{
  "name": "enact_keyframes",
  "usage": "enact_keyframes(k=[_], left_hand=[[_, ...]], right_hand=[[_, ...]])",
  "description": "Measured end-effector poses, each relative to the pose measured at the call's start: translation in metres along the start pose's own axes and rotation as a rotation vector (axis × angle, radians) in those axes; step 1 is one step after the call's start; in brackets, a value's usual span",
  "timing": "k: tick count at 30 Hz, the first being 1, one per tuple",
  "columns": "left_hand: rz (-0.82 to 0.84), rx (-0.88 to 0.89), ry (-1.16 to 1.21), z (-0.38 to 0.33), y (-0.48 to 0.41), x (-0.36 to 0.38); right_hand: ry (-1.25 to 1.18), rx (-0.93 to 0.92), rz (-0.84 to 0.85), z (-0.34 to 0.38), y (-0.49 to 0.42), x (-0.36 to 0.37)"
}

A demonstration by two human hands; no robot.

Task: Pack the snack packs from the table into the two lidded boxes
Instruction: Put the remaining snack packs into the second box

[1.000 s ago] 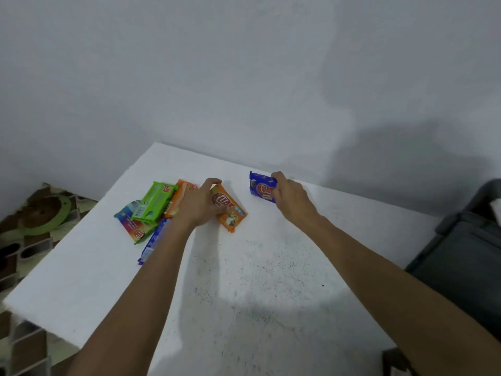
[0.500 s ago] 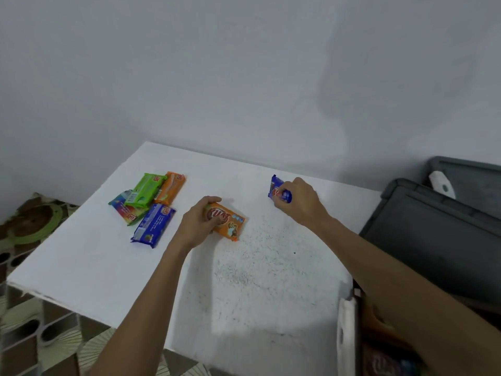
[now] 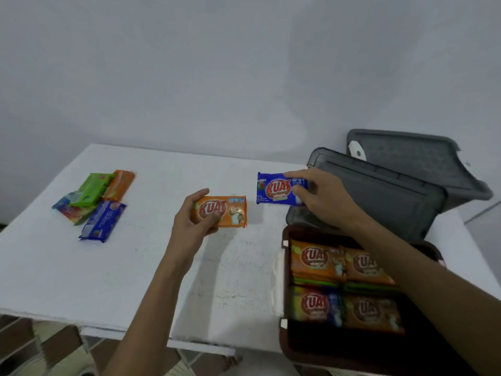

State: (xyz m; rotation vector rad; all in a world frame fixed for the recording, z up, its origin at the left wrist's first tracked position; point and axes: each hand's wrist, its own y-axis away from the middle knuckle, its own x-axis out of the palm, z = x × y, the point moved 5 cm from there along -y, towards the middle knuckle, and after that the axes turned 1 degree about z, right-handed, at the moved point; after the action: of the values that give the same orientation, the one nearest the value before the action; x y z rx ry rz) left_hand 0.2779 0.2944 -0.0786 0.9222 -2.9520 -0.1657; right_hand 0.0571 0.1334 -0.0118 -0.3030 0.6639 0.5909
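Fingers [image 3: 214,217] of the left hand [image 3: 193,217] are curling round the left end of an orange pack [image 3: 233,213], thumb along its top edge. The pack is facing up near the middle of the table [image 3: 81,280], with a shadow under it.

The right hand [image 3: 322,196] is pinching the right end of a blue pack [image 3: 273,189], at one o'clock from the orange pack and apart from it.

The brown box [image 3: 284,240] is sitting open at four o'clock, with boxed packs [image 3: 314,260] lying flat inside in four stacks.

A nearer grey piece [image 3: 379,191] and a farther grey piece [image 3: 406,156] are leaning at two o'clock; cannot tell lid from box.

At ten o'clock a loose pile is waiting: a green pack [image 3: 92,188] lying on a multicolour pack [image 3: 67,211], a second orange pack [image 3: 120,184] touching the green one, and a second blue pack [image 3: 103,221] nearest.
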Motion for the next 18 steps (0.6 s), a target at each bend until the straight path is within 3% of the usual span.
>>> enact_keyframes(k=[10,18], left_hand=[[0.155,-0.038,0.139,-0.001,0.066,0.078],[0.15,-0.015,0.034,0.006,0.081,0.095]], right_hand=[[-0.178,0.137,0.037,-0.021,0.141,-0.073],[-0.24,0.341,0.211,-0.049,0.19,-0.046]])
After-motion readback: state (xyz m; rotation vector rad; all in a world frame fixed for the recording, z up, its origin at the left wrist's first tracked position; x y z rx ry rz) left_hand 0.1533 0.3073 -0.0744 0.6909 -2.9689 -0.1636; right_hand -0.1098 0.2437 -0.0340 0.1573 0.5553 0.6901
